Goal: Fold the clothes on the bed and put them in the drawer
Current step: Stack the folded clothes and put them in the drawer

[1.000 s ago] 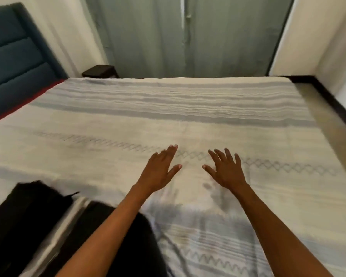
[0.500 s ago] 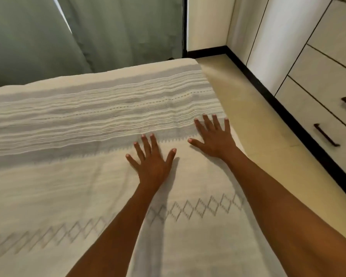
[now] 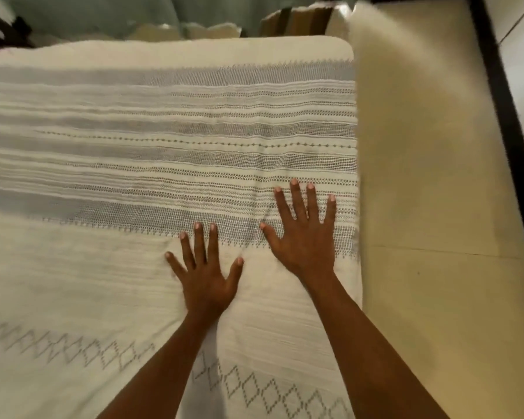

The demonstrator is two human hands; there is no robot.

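Observation:
My left hand [image 3: 204, 278] and my right hand [image 3: 304, 234] both lie palm down with fingers spread on the bed [image 3: 103, 146], which is covered by a cream spread with grey woven stripes and a diamond pattern. The right hand rests close to the bed's right edge, the left a little nearer to me. Neither hand holds anything. No clothes and no drawer show in this view.
Beige floor [image 3: 430, 207] runs along the right of the bed, bounded by a dark skirting board [image 3: 502, 101] and a pale wall or cabinet front at the far right. Green curtains [image 3: 88, 13] hang behind the bed's far edge.
The view has swung right and tipped down: the black clothes at lower left and then the drawers at right left the frame. Both hands stayed flat and open, now near the bed's right edge.

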